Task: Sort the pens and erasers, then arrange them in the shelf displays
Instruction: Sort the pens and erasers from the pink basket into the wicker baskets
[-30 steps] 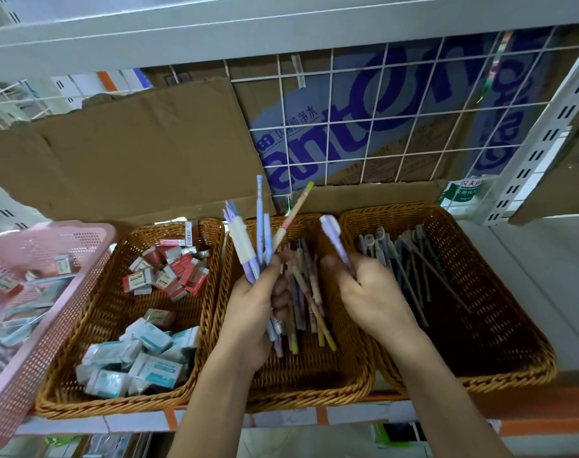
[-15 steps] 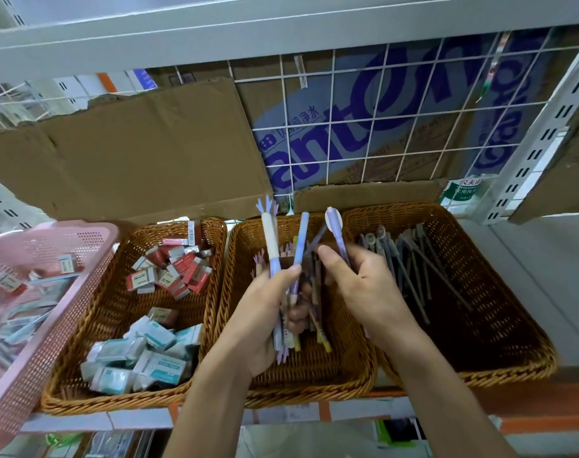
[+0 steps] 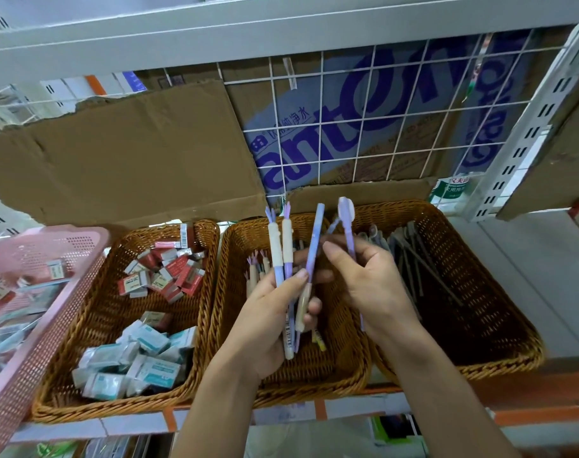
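head view looks down on the middle wicker basket [image 3: 227,285], with both hands held just above it. the left hand [image 3: 265,328] grips a bundle of three pens [image 3: 287,256] upright over the basket's centre: two with cream sleeves and purple tufted tops side by side, and a slimmer blue-purple pen [image 3: 315,242] leaning to their right. its thumb [image 3: 298,279] lies across the front of the shafts, the other fingers curl round from behind, and the lower pen ends stick out below the palm. the right hand [image 3: 374,289], over the basket's right rim, pinches a purple pen with a round pale top [image 3: 347,223]. thumb and forefinger close on the shaft below that top, the shaft runs on behind the palm, and its low end shows just under the hand. the hands are close together; whether they touch cannot be told. loose pens [image 3: 256,269] lie inside the basket beneath them. just left of it, rim against rim, the left wicker basket [image 3: 116,408] holds red erasers [image 3: 169,272] at its far end and teal erasers [image 3: 142,355] at its near end. just right of it, the right wicker basket [image 3: 479,259] holds dark grey pens [image 3: 413,259]. further left, a pink plastic basket [image 3: 33,325] sits tilted. behind the middle basket stand a cardboard sheet [image 3: 116,160] and a white wire grid [image 3: 364,127].
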Demonstrator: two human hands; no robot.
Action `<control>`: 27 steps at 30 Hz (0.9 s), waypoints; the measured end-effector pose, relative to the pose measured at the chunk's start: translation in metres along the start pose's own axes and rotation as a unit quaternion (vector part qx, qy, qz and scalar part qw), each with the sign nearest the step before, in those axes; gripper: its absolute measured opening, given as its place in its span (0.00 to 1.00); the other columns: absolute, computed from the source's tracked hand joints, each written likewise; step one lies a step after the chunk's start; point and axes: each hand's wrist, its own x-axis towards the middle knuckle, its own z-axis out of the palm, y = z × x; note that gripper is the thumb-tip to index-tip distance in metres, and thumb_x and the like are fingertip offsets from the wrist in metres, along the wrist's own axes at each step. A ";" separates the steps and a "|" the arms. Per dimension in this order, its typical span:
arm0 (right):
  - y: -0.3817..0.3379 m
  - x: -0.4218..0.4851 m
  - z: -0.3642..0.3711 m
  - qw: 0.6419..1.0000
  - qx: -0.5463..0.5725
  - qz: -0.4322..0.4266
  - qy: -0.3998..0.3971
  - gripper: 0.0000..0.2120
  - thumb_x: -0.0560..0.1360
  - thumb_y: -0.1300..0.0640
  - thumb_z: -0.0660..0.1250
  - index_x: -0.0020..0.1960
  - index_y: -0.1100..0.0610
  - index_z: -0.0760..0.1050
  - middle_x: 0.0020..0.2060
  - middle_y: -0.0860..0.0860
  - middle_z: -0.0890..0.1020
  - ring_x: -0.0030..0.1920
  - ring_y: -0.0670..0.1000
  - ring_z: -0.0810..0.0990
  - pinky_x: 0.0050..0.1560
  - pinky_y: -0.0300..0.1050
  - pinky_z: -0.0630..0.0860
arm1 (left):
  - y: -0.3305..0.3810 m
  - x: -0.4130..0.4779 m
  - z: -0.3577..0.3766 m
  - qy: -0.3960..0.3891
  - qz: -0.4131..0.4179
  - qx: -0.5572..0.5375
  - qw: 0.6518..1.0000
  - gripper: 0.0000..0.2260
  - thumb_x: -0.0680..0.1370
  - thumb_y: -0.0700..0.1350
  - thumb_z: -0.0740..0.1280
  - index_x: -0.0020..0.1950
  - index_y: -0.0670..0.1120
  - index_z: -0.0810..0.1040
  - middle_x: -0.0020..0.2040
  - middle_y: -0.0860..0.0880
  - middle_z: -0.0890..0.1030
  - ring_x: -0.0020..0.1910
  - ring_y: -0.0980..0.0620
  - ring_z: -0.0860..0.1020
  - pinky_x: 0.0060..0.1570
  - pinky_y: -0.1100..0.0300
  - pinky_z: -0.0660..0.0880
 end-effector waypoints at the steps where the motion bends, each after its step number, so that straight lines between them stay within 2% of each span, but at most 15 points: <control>1: 0.001 0.001 0.000 1.000 -0.006 -0.001 0.030 0.06 0.78 0.60 0.64 0.44 0.56 0.78 0.29 0.46 0.82 0.29 0.42 0.80 0.29 0.35 0.73 | 0.001 0.000 -0.001 -0.006 -0.004 -0.025 1.000 0.15 0.77 0.43 0.61 0.63 0.41 0.73 0.38 0.47 0.80 0.27 0.56 0.71 0.22 0.68 0.68; 5: 0.009 0.005 -0.004 0.994 -0.053 -0.002 0.094 0.09 0.77 0.58 0.64 0.38 0.52 0.73 0.20 0.42 0.72 0.19 0.39 0.70 0.21 0.30 0.63 | 0.004 0.000 -0.004 -0.044 -0.021 -0.097 0.994 0.09 0.74 0.46 0.67 0.51 0.44 0.77 0.39 0.46 0.77 0.23 0.59 0.67 0.18 0.70 0.66; 9: 0.014 0.004 -0.006 0.986 -0.133 -0.019 0.104 0.09 0.77 0.58 0.62 0.39 0.50 0.72 0.21 0.45 0.68 0.19 0.42 0.64 0.22 0.38 0.62 | 0.005 -0.002 -0.006 -0.064 -0.065 -0.167 0.982 0.07 0.72 0.46 0.66 0.47 0.45 0.74 0.41 0.43 0.79 0.20 0.59 0.67 0.15 0.70 0.66; 10: 0.013 0.002 -0.006 0.977 -0.187 -0.048 0.091 0.08 0.77 0.60 0.61 0.44 0.49 0.75 0.23 0.45 0.71 0.21 0.42 0.65 0.23 0.38 0.64 | 0.006 -0.002 -0.007 -0.067 -0.074 -0.185 0.978 0.07 0.72 0.46 0.66 0.46 0.45 0.74 0.42 0.41 0.80 0.19 0.59 0.67 0.15 0.70 0.66; 11: 0.012 0.000 -0.007 0.963 -0.245 -0.085 0.068 0.12 0.76 0.62 0.60 0.50 0.47 0.77 0.28 0.45 0.74 0.23 0.42 0.68 0.25 0.38 0.67 | 0.006 -0.002 -0.009 -0.068 -0.081 -0.193 0.975 0.06 0.72 0.46 0.65 0.45 0.45 0.73 0.44 0.40 0.80 0.19 0.59 0.67 0.14 0.70 0.66; 13: 0.010 -0.003 -0.010 0.926 -0.348 -0.143 0.012 0.20 0.72 0.66 0.61 0.59 0.47 0.77 0.42 0.49 0.77 0.37 0.44 0.75 0.38 0.37 0.73 | 0.007 -0.001 -0.014 -0.102 -0.096 -0.196 0.971 0.06 0.75 0.47 0.63 0.47 0.45 0.71 0.47 0.39 0.81 0.20 0.58 0.69 0.15 0.70 0.67; 14: 0.009 -0.003 -0.011 0.906 -0.392 -0.162 -0.003 0.21 0.70 0.67 0.62 0.58 0.49 0.78 0.45 0.50 0.74 0.42 0.46 0.74 0.44 0.36 0.71 | 0.009 0.000 -0.016 -0.135 -0.098 -0.196 0.966 0.06 0.77 0.48 0.61 0.49 0.46 0.69 0.47 0.40 0.81 0.21 0.58 0.70 0.17 0.71 0.68; 15: 0.010 -0.003 -0.012 0.888 -0.426 -0.174 -0.010 0.18 0.69 0.66 0.63 0.54 0.51 0.80 0.45 0.49 0.72 0.44 0.47 0.72 0.44 0.34 0.68 | 0.011 0.000 -0.015 -0.155 -0.096 -0.191 0.965 0.07 0.79 0.48 0.59 0.51 0.46 0.68 0.47 0.41 0.82 0.23 0.58 0.72 0.18 0.71 0.69; 17: 0.011 0.000 -0.016 0.869 -0.464 -0.172 -0.010 0.11 0.70 0.61 0.64 0.49 0.52 0.81 0.42 0.49 0.70 0.42 0.48 0.72 0.39 0.34 0.64 | 0.015 -0.002 -0.013 -0.106 -0.096 -0.160 0.977 0.09 0.78 0.49 0.61 0.53 0.45 0.70 0.45 0.41 0.82 0.23 0.56 0.73 0.17 0.71 0.68; 18: 0.011 0.001 -0.018 0.866 -0.472 -0.165 -0.008 0.11 0.72 0.57 0.62 0.50 0.51 0.81 0.42 0.49 0.70 0.42 0.49 0.73 0.39 0.34 0.64 | 0.016 -0.002 -0.013 -0.075 -0.087 -0.132 0.985 0.08 0.78 0.50 0.62 0.52 0.46 0.72 0.43 0.42 0.82 0.22 0.55 0.73 0.15 0.70 0.67; 20: 0.013 0.006 -0.026 0.856 -0.497 -0.141 0.005 0.11 0.77 0.54 0.61 0.55 0.52 0.80 0.45 0.50 0.71 0.47 0.52 0.74 0.44 0.36 0.65 | 0.020 -0.003 -0.013 -0.026 -0.062 -0.045 0.997 0.08 0.79 0.49 0.59 0.51 0.46 0.74 0.40 0.45 0.82 0.20 0.55 0.71 0.14 0.69 0.66; 22: 0.016 0.012 -0.038 0.821 -0.559 -0.111 0.041 0.11 0.79 0.53 0.60 0.56 0.55 0.77 0.48 0.51 0.72 0.54 0.55 0.74 0.50 0.42 0.66 | 0.021 0.001 -0.015 0.034 -0.045 0.047 0.997 0.09 0.81 0.46 0.57 0.54 0.45 0.74 0.39 0.45 0.81 0.19 0.57 0.66 0.17 0.69 0.63; 24: 0.018 0.017 -0.051 0.789 -0.598 -0.111 0.082 0.13 0.80 0.53 0.56 0.57 0.59 0.74 0.50 0.55 0.74 0.55 0.59 0.73 0.53 0.48 0.68 | 0.019 0.007 -0.017 0.095 -0.038 0.094 0.990 0.08 0.82 0.44 0.57 0.55 0.44 0.74 0.35 0.47 0.78 0.21 0.57 0.64 0.18 0.67 0.61; 25: 0.018 0.019 -0.056 0.793 -0.593 -0.100 0.092 0.13 0.80 0.55 0.56 0.59 0.61 0.72 0.48 0.56 0.75 0.52 0.60 0.75 0.49 0.47 0.69 | 0.018 0.009 -0.017 0.109 -0.040 0.091 0.989 0.08 0.82 0.43 0.57 0.54 0.43 0.74 0.33 0.48 0.75 0.22 0.57 0.64 0.19 0.67 0.62; 27: 0.017 0.022 -0.064 0.802 -0.587 -0.046 0.101 0.13 0.81 0.59 0.55 0.63 0.63 0.67 0.45 0.57 0.76 0.46 0.60 0.77 0.38 0.43 0.64 | 0.016 0.012 -0.015 0.116 -0.043 0.067 0.990 0.09 0.81 0.41 0.58 0.52 0.42 0.77 0.32 0.48 0.74 0.25 0.55 0.69 0.21 0.66 0.68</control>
